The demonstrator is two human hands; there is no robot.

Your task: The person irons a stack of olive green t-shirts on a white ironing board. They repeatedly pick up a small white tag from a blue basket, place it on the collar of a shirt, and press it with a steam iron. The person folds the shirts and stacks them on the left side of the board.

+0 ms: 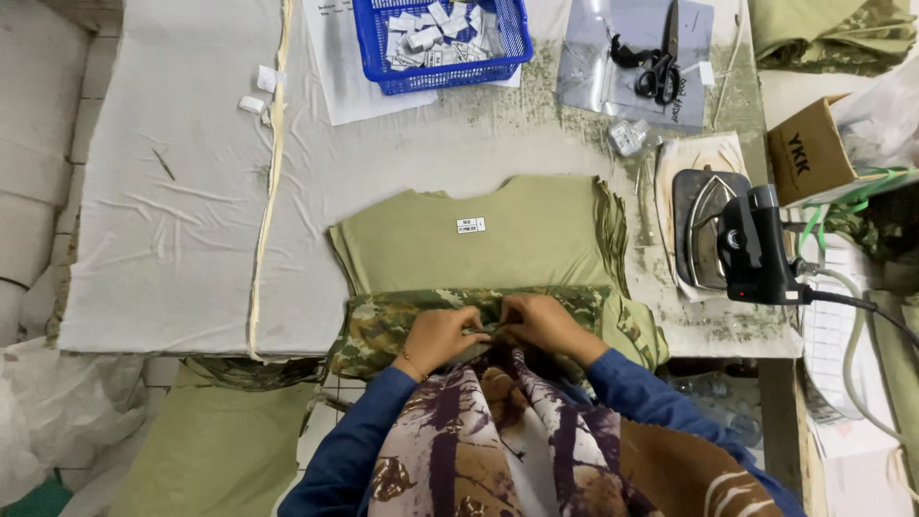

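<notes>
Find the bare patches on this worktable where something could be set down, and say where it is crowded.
Free: the white cloth left of the olive fabric stack, and the strip between that stack and the blue basket. Crowded: the right side, with scissors, iron and cardboard box; the near edge, where left hand and right hand work camouflage fabric.

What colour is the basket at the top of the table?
Blue basket, holding small white tags; the head view shows it.

I'm pinching matt camouflage cloth (383,325) with both hands | olive fabric pieces (479,244) are lying soft and matt | table cover (172,211) is showing creased grey cloth | basket (440,72) is gleaming blue plastic | iron (708,230) soleplate is shining metal
</notes>
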